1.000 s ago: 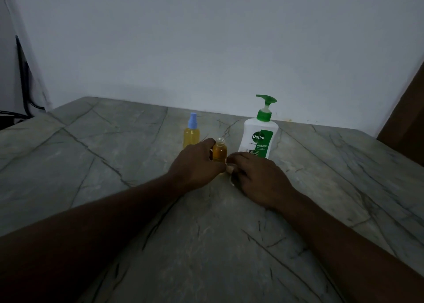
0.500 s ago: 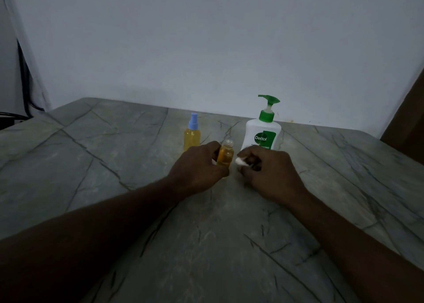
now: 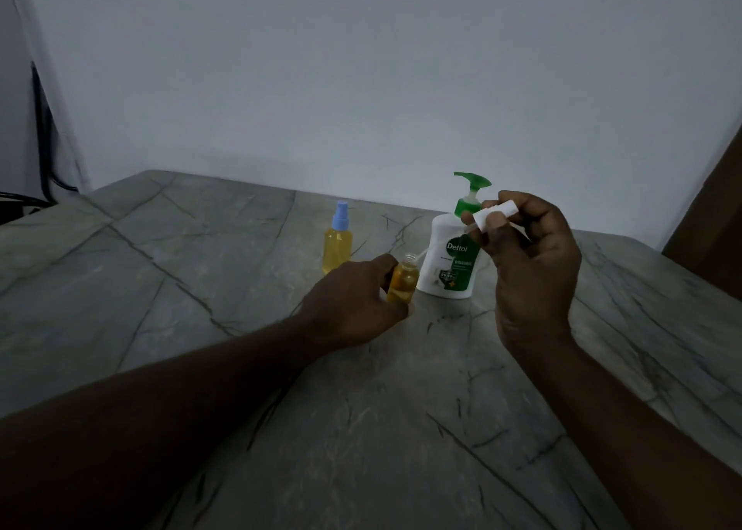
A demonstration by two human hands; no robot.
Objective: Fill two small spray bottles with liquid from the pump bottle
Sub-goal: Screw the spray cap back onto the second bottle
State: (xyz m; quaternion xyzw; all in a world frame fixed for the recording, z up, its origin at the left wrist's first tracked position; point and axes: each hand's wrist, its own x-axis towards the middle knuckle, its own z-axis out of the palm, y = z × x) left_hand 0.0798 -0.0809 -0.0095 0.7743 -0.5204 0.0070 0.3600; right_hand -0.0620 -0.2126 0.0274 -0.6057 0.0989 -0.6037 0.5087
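Note:
My left hand (image 3: 353, 300) grips a small open spray bottle (image 3: 402, 282) of amber liquid, upright on the table with no cap on its neck. My right hand (image 3: 530, 256) is raised above and to its right, pinching a white spray cap (image 3: 494, 214); the cap's thin dip tube slants down toward the open neck. Behind them stands the white pump bottle (image 3: 451, 260) with a green pump head and a Dettol label. A second small spray bottle (image 3: 337, 246), filled with yellow liquid and closed with a blue cap, stands upright to the left.
Everything rests on a grey marble-patterned table (image 3: 200, 288) set against a plain white wall. Dark cables (image 3: 44, 160) hang at the far left, and a brown wooden surface (image 3: 714, 216) shows at the right edge.
My right hand has lifted off the table with the white spray cap, rising up and to the right. My left hand stays on the open bottle, which has barely moved.

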